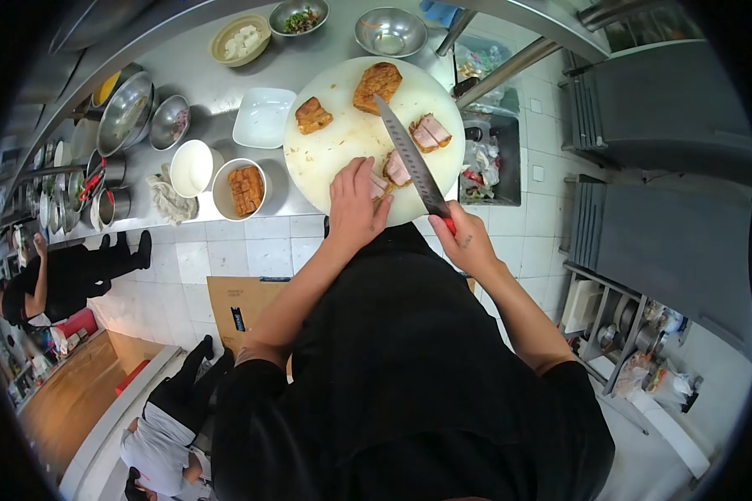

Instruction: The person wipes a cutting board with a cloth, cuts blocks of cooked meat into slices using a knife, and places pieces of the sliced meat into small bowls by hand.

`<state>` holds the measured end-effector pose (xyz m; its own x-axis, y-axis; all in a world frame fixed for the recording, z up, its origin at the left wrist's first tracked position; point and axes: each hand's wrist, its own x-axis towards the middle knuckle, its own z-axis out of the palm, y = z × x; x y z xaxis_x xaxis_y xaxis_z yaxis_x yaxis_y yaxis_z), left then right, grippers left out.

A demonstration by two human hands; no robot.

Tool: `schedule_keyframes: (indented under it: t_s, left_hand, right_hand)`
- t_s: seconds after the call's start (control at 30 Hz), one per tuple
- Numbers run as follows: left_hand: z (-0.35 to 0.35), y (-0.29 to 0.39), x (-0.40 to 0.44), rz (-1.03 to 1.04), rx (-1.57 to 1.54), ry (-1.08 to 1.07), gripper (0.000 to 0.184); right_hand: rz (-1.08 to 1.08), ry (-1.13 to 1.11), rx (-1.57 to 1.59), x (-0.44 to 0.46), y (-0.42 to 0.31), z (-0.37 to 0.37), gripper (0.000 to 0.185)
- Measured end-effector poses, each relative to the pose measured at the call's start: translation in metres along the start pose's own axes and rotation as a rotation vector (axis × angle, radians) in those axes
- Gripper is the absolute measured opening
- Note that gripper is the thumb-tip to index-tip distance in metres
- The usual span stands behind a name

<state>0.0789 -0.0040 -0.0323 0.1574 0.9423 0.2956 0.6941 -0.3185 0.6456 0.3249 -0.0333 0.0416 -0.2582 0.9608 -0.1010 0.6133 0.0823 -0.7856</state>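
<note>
A round white cutting board (342,92) lies in front of me with roasted pork on it. My right hand (464,238) is closed around the red handle of a long knife (414,159), whose dimpled blade slants up and left across the board. At the board's near edge, my left hand (357,204) holds a cut piece of pork (379,185), partly hidden under its fingers. Beside the blade lie more pale-sided cut pieces (430,132). Farther back are a large browned pork block (378,87) and a smaller chunk (313,116).
Left of the board stand a white tub (217,198) holding browned pork, an empty-looking white tub (194,167), a white square dish (263,118) and a cloth (172,199). Metal bowls (391,32) line the back. A bin (497,159) sits right. Two people (163,438) are at left.
</note>
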Motion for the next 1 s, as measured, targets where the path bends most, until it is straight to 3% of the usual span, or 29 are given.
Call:
schedule_keyframes:
  t_s: [0.37, 0.47, 0.6, 0.67, 0.7, 0.8, 0.87, 1.0]
  left_hand:
    - [-0.014, -0.006, 0.009, -0.012, -0.014, 0.012, 0.087]
    - [-0.044, -0.054, 0.043, 0.078, 0.082, 0.193, 0.085]
    - [-0.076, -0.104, 0.1, 0.098, 0.105, 0.092, 0.081]
    - [-0.081, -0.124, 0.118, 0.102, 0.103, -0.199, 0.079]
    - [-0.084, -0.133, 0.123, 0.114, 0.093, -0.204, 0.079]
    - [-0.096, -0.163, 0.13, 0.103, -0.066, -0.219, 0.071]
    - [-0.103, -0.185, 0.126, -0.066, -0.366, -0.053, 0.065]
    - [-0.133, -0.177, 0.11, -0.138, -0.468, -0.049, 0.064]
  right_hand:
    - [-0.032, -0.043, 0.073, 0.009, 0.009, -0.002, 0.026]
    - [0.072, -0.055, 0.025, 0.01, -0.005, 0.002, 0.024]
    - [0.205, -0.008, 0.072, 0.008, -0.045, 0.024, 0.022]
    - [0.267, 0.006, 0.106, 0.006, -0.065, 0.045, 0.022]
    - [0.256, 0.004, 0.097, 0.005, -0.074, 0.055, 0.024]
    - [0.241, -0.018, 0.037, -0.003, -0.094, 0.078, 0.029]
    - [0.26, -0.099, -0.063, -0.009, -0.1, 0.095, 0.041]
    - [0.213, 0.011, -0.143, -0.023, -0.109, 0.127, 0.046]
